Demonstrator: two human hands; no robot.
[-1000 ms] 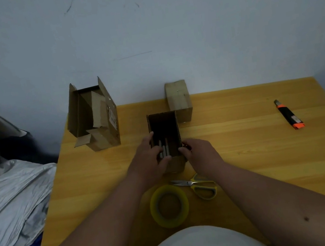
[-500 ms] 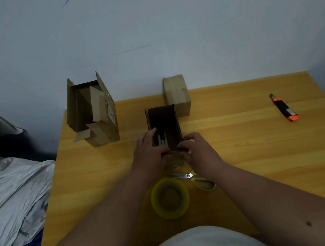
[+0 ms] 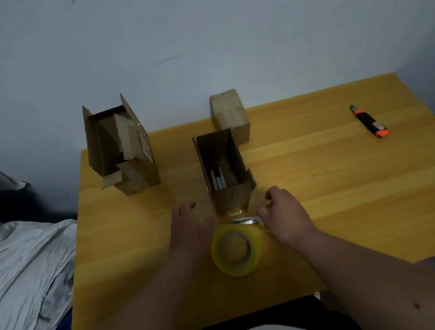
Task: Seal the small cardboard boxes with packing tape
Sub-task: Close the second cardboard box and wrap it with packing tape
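Corrugated open box (image 3: 224, 169) stands between empty hands, glossy round tape roll (image 3: 235, 249) nearby.

Dim, soft, slightly blurred; wide-angle edge distortion.

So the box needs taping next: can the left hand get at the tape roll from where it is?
Probably yes. The left hand hovers open just left of the tape roll, holding nothing, and nothing lies between them; the scissors sit on the roll's far side.
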